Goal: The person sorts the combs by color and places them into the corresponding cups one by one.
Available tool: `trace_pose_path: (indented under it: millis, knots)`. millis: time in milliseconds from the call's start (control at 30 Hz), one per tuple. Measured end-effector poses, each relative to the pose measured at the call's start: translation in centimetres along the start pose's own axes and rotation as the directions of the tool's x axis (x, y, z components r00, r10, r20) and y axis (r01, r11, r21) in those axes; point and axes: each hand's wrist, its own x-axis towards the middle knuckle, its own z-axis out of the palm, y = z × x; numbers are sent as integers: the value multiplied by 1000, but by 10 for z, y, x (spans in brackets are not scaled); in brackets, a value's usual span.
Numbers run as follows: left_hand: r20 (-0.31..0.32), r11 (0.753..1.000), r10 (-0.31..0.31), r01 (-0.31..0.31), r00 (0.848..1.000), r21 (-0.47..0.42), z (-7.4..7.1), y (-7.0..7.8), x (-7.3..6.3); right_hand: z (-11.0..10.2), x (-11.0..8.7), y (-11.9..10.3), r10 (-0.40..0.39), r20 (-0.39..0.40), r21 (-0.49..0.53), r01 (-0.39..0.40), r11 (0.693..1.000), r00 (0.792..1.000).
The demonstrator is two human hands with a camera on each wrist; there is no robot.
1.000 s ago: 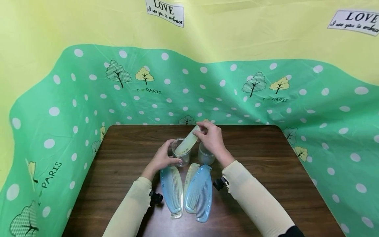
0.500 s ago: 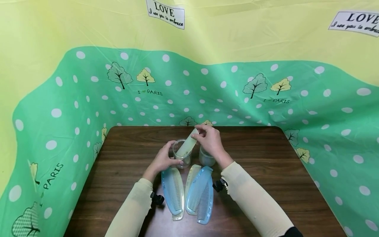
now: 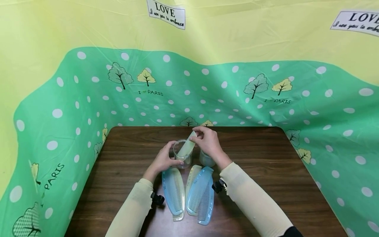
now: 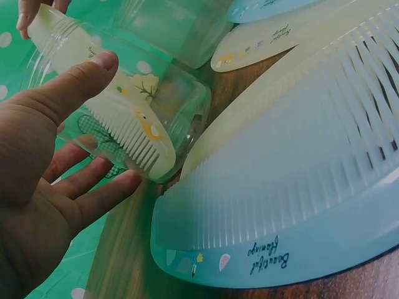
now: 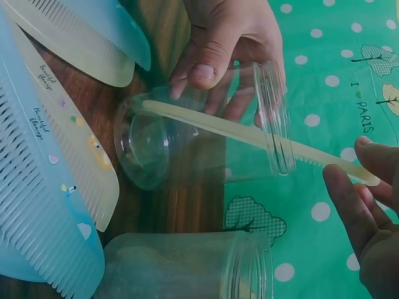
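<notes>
The left hand (image 3: 164, 159) grips the clear jar (image 5: 206, 152), thumb on the near side and fingers spread round the far side of its wall. The right hand (image 3: 207, 140), up and to the right of the clear jar's mouth, pinches the top end of a pale yellow comb (image 3: 188, 146) between thumb and fingers. That comb sits partly inside the clear jar — its lower end well down near the base, its upper end sticking out past the rim and leaning right. Whether the lower end touches the base, I cannot tell.

Just to the right of the clear jar, a small gap between, stands a second jar (image 5: 181, 265), also see-through. On the near side of the clear jar lies a blue comb (image 3: 171, 191) overlapping a yellow comb (image 3: 180, 197); nearer and to its right is a group of overlapping combs (image 3: 199, 192), again blue over yellow. Under the clear jar spreads a dark wood-grain table (image 3: 251, 184), and behind it hangs a green and yellow cloth (image 3: 204, 85) with white dots and printed trees.
</notes>
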Motion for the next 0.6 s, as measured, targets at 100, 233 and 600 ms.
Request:
trace_pose_path:
  millis: [100, 233, 600]
  knots:
    - [3, 1000, 4, -4, 1000, 2, 0, 0, 0, 0, 0, 1, -2, -2, -7, 2, 1000, 1000]
    - [-1, 1000, 14, -14, 1000, -2, 1, -1, 0, -1, -1, 2, 9, 3, 4, -9, 1000, 1000]
    - [4, 999, 33, -33, 999, -14, 1, -2, 1, -8, -3, 2, -13, 21, 6, 13, 1000, 1000]
